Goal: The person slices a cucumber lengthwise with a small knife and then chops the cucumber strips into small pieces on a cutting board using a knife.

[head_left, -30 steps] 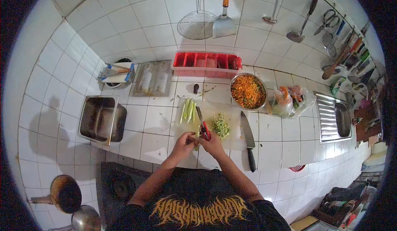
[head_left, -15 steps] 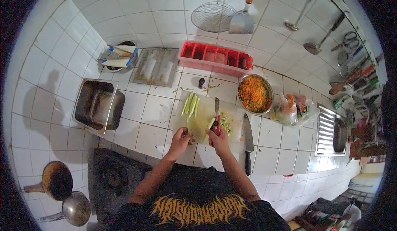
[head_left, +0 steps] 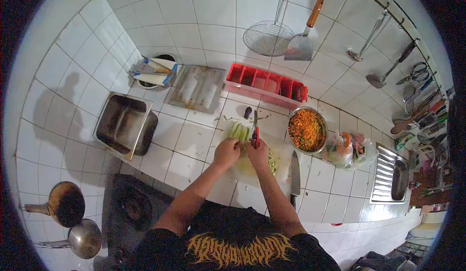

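In the head view, your left hand (head_left: 227, 153) has its fingers curled in at the near ends of the pale green strips (head_left: 239, 131), which lie side by side on the left of the cutting board (head_left: 284, 149); you may be touching or pinching one, but your knuckles hide the fingertips, so I cannot tell how far they are open. Your right hand (head_left: 258, 153) is closed round the handle of the red-handled knife (head_left: 256, 136), its blade pointing away from you towards the wall. Your hands are close together, so if the blade swings left, it could nick the fingers of your left hand. The strips look smooth and perhaps moist; pinching one off-centre could make it roll or slide against its neighbours. Your right forearm passes just beside the small chopped green pieces (head_left: 273, 162), and a low sweep of it could scatter them. Watch the large knife (head_left: 295, 170) too: it lies along the board's right side, black handle towards the counter's near edge, where a sleeve or elbow could catch it and tip it off.
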Demonstrator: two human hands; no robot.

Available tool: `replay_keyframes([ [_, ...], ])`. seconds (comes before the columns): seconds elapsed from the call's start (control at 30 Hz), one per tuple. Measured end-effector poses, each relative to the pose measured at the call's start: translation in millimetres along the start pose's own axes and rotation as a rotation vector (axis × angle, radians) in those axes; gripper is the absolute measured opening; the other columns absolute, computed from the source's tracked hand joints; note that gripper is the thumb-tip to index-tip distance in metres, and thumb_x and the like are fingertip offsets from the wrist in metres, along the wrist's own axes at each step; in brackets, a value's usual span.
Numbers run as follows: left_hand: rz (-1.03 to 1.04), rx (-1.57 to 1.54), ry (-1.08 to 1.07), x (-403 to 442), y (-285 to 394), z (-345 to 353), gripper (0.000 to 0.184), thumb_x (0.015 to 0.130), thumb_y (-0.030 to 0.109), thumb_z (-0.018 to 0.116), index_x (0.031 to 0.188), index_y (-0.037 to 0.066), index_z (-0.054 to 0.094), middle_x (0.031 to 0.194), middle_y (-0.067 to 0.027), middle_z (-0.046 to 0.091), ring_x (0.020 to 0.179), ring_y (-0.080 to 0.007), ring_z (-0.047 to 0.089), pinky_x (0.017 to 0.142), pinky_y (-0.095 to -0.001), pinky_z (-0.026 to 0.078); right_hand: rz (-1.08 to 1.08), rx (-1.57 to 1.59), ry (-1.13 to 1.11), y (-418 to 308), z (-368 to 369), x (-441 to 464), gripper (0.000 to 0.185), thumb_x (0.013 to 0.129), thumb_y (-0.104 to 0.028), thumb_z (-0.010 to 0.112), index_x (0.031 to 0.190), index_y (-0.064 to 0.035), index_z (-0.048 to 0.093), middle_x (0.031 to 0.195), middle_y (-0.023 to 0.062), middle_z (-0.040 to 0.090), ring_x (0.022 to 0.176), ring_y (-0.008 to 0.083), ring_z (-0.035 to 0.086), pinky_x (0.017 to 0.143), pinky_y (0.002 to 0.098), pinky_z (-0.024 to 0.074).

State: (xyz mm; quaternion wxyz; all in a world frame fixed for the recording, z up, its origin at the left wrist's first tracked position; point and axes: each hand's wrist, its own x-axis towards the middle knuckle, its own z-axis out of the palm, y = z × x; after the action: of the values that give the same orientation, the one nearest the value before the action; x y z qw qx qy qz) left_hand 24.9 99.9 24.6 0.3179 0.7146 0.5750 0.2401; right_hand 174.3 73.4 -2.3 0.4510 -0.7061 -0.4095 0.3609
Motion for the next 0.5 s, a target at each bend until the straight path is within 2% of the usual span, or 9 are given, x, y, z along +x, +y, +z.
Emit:
replay_keyframes([
  [0.07,0.056,0.063,0.068,6.2,-0.5,-9.5,0.023,0.087,0.019,0.068,0.103,0.003,0.069,0.093,-0.0193,0.069,0.086,-0.0396,0.067,0.077,-0.0477,0.054,-0.067,-0.068,0.04,6.7,-0.7,-8.0,0.025,0.084,-0.022,0.074,0.093,-0.0002,0.066,0.075,0.0111,0.066,0.069,0.0218,0.063,0.069,0.0378,0.0518],
  [0.2,0.051,0.117,0.101,23.3,-21.4,-19.1,0.019,0.086,0.017,0.067,0.102,0.005,0.068,0.095,-0.019,0.064,0.091,-0.0388,0.064,0.079,-0.0496,0.052,0.009,-0.143,-0.012,10.8,-5.5,-28.7,0.028,0.084,-0.023,0.076,0.098,-0.0003,0.068,0.082,0.0096,0.07,0.072,0.0206,0.065,0.07,0.0365,0.0517],
  [0.27,0.059,0.155,0.096,39.5,-27.6,-18.1,0.019,0.086,0.016,0.067,0.102,0.005,0.067,0.097,-0.0193,0.063,0.093,-0.0389,0.063,0.08,-0.0499,0.052,0.035,-0.047,-0.057,1.5,-2.9,-38.6,0.026,0.085,-0.022,0.075,0.098,-0.0012,0.068,0.081,0.0102,0.069,0.072,0.022,0.065,0.07,0.0365,0.0518],
  [0.33,0.132,0.335,-0.013,54.2,-30.1,-16.5,0.025,0.085,0.019,0.069,0.106,0.006,0.067,0.102,-0.0198,0.063,0.098,-0.0385,0.063,0.082,-0.0478,0.053,-0.01,-0.014,-0.057,6.4,5.6,-44.1,0.025,0.086,-0.022,0.074,0.098,-0.0014,0.067,0.08,0.0098,0.068,0.071,0.0216,0.064,0.07,0.0365,0.0515],
  [0.43,0.225,0.409,-0.033,75.3,-34.6,-6.1,0.03,0.083,0.022,0.071,0.108,0.006,0.068,0.104,-0.0187,0.064,0.099,-0.0374,0.064,0.085,-0.0479,0.053,-0.04,-0.012,-0.062,16.5,13.5,-57.4,0.023,0.087,-0.022,0.072,0.098,-0.002,0.067,0.078,0.0086,0.066,0.069,0.0199,0.062,0.069,0.0361,0.0508],
  [0.5,0.216,0.447,-0.056,80.4,-25.3,-7.3,0.032,0.082,0.023,0.072,0.109,0.007,0.068,0.104,-0.0182,0.064,0.101,-0.0368,0.064,0.086,-0.0487,0.053,-0.034,-0.035,-0.06,14.4,13.7,-60.7,0.023,0.088,-0.023,0.072,0.098,-0.0024,0.066,0.077,0.0079,0.064,0.068,0.0187,0.06,0.068,0.0356,0.0503],
])
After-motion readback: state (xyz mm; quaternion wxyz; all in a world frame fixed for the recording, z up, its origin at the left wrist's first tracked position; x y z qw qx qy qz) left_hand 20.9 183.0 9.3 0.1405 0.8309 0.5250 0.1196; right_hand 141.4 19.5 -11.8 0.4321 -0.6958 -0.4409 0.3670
